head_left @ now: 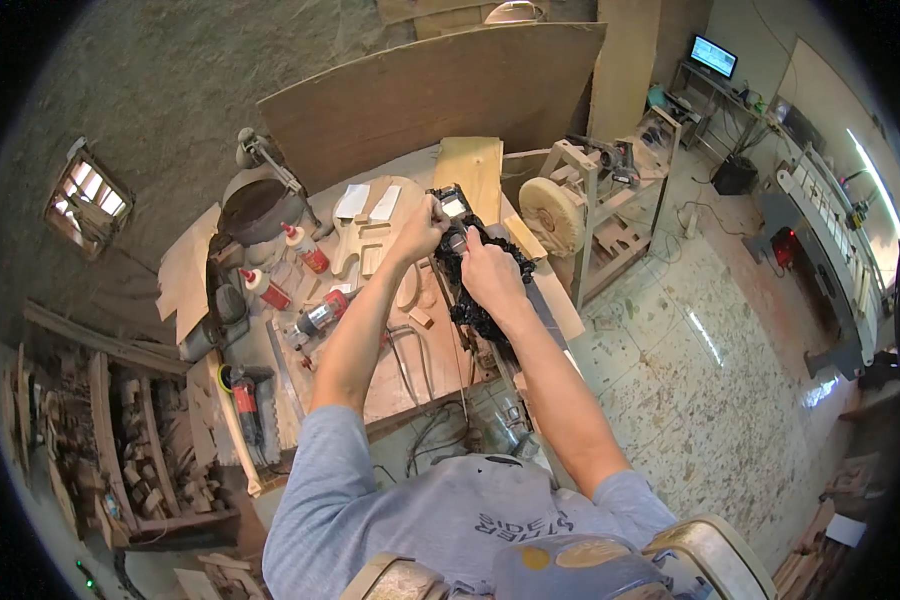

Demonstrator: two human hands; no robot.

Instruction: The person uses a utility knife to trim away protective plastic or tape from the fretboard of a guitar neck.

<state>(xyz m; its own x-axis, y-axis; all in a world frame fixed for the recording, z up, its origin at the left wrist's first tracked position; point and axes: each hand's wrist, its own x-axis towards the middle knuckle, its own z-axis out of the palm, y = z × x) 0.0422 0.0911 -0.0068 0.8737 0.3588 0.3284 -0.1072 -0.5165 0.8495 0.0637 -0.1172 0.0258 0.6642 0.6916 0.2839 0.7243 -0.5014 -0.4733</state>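
Note:
Both my hands are at a black, rough, lumpy object (517,262) on the right side of the workbench; its kind I cannot make out. A small pale square piece (454,208) shows at its far end. My left hand (423,232) is closed at the far left edge of the black object, its fingertips partly hidden. My right hand (492,272) is closed over the middle of it, around a small greyish thing (458,242) too small to name. To the left lies a light wooden guitar body (375,247) with routed hollows and white papers on it.
Two glue bottles (305,248) (266,289) with red caps and a red-grey power drill (320,313) are on the bench left of my arms. A clamp (410,350) lies near its front edge. An angle grinder (245,400) sits at the left. A wooden-framed machine with a round disc (552,215) stands beyond.

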